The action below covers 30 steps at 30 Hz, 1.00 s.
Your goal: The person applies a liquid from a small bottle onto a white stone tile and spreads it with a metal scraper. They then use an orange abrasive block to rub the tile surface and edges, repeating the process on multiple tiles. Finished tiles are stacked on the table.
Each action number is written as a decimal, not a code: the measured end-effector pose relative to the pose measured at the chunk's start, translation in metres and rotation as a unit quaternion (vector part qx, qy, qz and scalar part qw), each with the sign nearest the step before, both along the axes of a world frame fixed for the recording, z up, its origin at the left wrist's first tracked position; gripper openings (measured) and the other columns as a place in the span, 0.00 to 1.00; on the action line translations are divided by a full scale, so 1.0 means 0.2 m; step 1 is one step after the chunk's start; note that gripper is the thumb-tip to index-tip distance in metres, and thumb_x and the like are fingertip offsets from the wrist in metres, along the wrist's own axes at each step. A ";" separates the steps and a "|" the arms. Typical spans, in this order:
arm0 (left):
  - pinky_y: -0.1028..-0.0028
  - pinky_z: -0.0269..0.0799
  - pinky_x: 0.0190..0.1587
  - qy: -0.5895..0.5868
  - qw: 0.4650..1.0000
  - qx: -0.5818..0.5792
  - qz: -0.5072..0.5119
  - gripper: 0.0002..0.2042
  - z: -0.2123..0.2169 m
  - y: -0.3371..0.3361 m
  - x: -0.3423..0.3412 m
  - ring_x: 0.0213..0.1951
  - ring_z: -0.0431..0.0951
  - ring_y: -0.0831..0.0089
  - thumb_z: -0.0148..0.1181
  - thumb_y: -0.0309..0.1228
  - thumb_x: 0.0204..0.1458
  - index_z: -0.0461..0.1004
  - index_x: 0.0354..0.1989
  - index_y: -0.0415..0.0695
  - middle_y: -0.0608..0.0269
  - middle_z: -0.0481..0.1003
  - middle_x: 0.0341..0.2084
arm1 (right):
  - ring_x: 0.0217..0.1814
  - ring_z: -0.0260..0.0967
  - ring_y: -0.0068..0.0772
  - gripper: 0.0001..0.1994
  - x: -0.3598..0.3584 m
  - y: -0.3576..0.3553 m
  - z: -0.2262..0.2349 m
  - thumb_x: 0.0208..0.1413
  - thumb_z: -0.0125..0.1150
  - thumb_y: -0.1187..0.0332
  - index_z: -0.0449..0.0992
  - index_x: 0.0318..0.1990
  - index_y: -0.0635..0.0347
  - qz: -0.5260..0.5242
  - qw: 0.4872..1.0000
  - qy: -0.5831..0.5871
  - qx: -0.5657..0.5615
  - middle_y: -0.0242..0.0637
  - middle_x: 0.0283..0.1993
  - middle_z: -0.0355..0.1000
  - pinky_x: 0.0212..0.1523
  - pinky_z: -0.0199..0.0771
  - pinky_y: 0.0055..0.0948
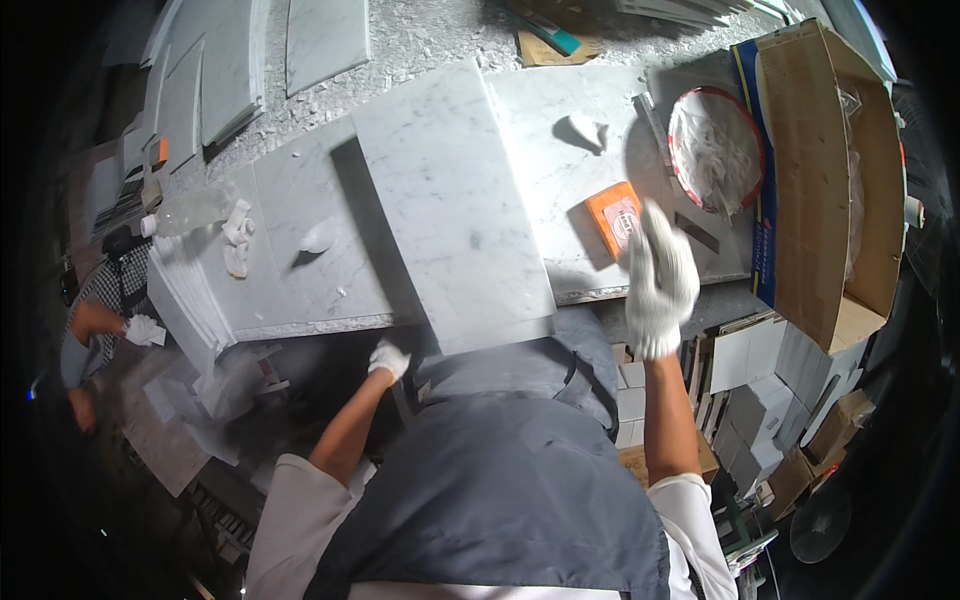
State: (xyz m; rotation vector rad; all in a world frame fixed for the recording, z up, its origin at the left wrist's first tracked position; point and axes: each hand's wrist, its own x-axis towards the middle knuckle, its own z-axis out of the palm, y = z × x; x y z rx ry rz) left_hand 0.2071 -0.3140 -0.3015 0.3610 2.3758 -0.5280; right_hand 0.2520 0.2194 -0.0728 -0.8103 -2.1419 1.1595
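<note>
A white marble slab with grey veins [450, 210] lies tilted across the bench, its near end by my lap. On the right, my gloved right hand [662, 285] has its fingers stretched out beside an orange hand polishing pad [612, 215]. The fingertips overlap the pad's right side in view; whether they touch it I cannot tell. My gloved left hand [390, 360] is low beside the slab's near left corner, below the bench edge. Its fingers look curled; what they hold, if anything, is hidden in shadow.
A red-rimmed round basin [715, 150] and an open cardboard box [810, 190] stand to the right. A clear plastic bottle [195, 212] and crumpled white cloth [238, 238] lie left. More slabs [328, 45] lean at the back. A co-worker's gloved hand [146, 330] shows at far left.
</note>
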 end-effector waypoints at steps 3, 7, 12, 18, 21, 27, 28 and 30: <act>0.56 0.72 0.62 -0.295 0.938 0.040 0.180 0.36 0.03 -0.03 0.08 0.65 0.73 0.54 0.62 0.57 0.56 0.69 0.68 0.49 0.49 0.72 0.64 | 0.35 0.76 0.30 0.17 0.39 -0.09 -0.05 0.58 0.64 0.78 0.82 0.55 0.64 0.042 0.998 -0.041 -0.032 0.39 0.34 0.79 0.42 0.77 0.29; 0.54 0.72 0.61 -0.284 0.948 0.053 0.136 0.34 0.09 0.02 0.20 0.64 0.73 0.55 0.62 0.56 0.55 0.70 0.67 0.48 0.50 0.72 0.62 | 0.67 0.72 0.44 0.21 0.92 -0.17 -0.46 0.63 0.63 0.71 0.76 0.64 0.58 -0.024 0.887 -0.405 -0.221 0.46 0.61 0.77 0.68 0.69 0.34; 0.52 0.72 0.60 -0.220 0.967 0.074 0.108 0.33 0.04 0.04 0.26 0.62 0.73 0.56 0.62 0.55 0.55 0.71 0.65 0.47 0.51 0.73 0.60 | 0.65 0.72 0.50 0.19 1.28 -0.36 -1.00 0.61 0.62 0.68 0.78 0.60 0.58 0.214 0.798 -0.547 -0.134 0.48 0.60 0.77 0.66 0.69 0.37; 0.49 0.71 0.59 -0.155 0.981 0.098 0.059 0.31 -0.05 -0.02 0.23 0.60 0.74 0.57 0.62 0.53 0.55 0.73 0.62 0.45 0.52 0.75 0.57 | 0.63 0.73 0.50 0.17 1.41 -0.43 -1.10 0.61 0.61 0.67 0.79 0.57 0.59 0.166 0.773 -0.556 -0.255 0.49 0.57 0.77 0.64 0.70 0.39; 0.48 0.71 0.59 -0.127 0.985 0.112 0.040 0.30 -0.08 -0.05 0.23 0.59 0.74 0.57 0.62 0.52 0.55 0.73 0.61 0.45 0.53 0.75 0.56 | 0.61 0.73 0.51 0.17 1.41 -0.39 -1.12 0.60 0.61 0.66 0.79 0.55 0.59 0.163 0.773 -0.554 -0.260 0.49 0.56 0.78 0.63 0.71 0.40; 0.45 0.70 0.58 -0.083 0.987 0.140 0.005 0.28 -0.14 -0.07 0.25 0.57 0.75 0.58 0.62 0.50 0.55 0.75 0.58 0.43 0.54 0.76 0.53 | 0.59 0.74 0.51 0.15 1.51 -0.29 -1.41 0.60 0.60 0.65 0.80 0.52 0.60 0.204 0.785 -0.534 -0.240 0.50 0.54 0.78 0.61 0.72 0.41; 0.45 0.70 0.58 -0.070 0.987 0.144 -0.002 0.28 -0.14 -0.07 0.25 0.57 0.75 0.58 0.62 0.50 0.55 0.75 0.58 0.43 0.54 0.76 0.52 | 0.58 0.74 0.51 0.15 1.53 -0.26 -1.48 0.59 0.60 0.65 0.81 0.51 0.60 0.214 0.791 -0.521 -0.237 0.50 0.53 0.78 0.60 0.72 0.42; 0.44 0.70 0.58 -0.045 0.988 0.146 -0.009 0.27 -0.15 -0.07 0.26 0.56 0.75 0.58 0.62 0.50 0.55 0.75 0.57 0.43 0.54 0.77 0.52 | 0.58 0.75 0.51 0.15 1.56 -0.19 -1.61 0.59 0.60 0.64 0.81 0.50 0.60 0.244 0.811 -0.469 -0.248 0.50 0.52 0.79 0.60 0.72 0.42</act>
